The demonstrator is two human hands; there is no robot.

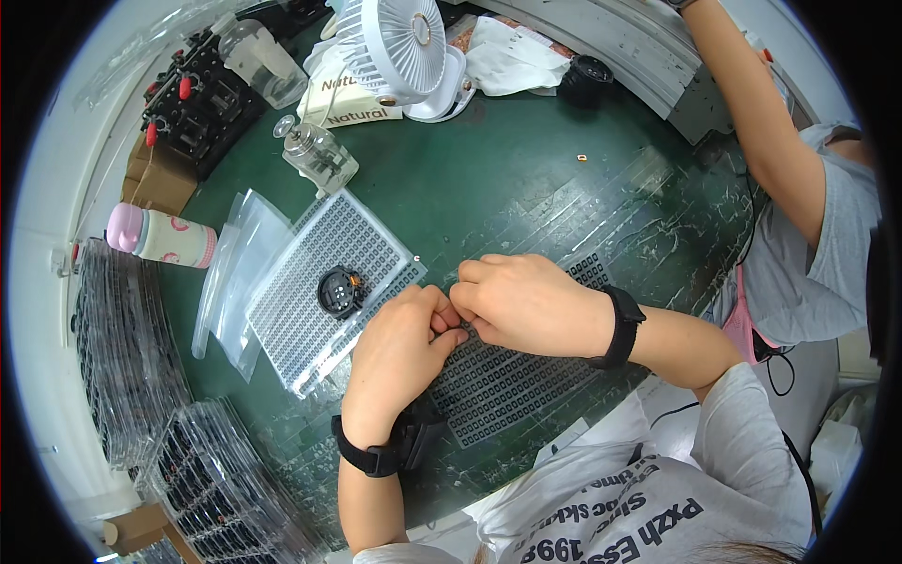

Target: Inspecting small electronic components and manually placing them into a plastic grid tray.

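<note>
My left hand (396, 343) and my right hand (526, 303) meet over a sheet of small dark parts in rows (512, 385) on the table. The fingers of both hands are curled in a pinch, close together at the sheet's far side. Whatever lies between the fingertips is hidden or too small to make out. Just left of my left hand lies a stack of pale sheets with the same kind of rows (329, 235), tilted on the table. On it rests a small round black part with an orange spot (340, 292).
A glass pump bottle (319, 158), white fan (402, 47) and pink-lidded bottle (169, 235) stand beyond the stack. Clear plastic sleeves (240, 282) lie beside it. Piled clear trays (127, 348) line the left. Another person's arm (766, 103) reaches in at right.
</note>
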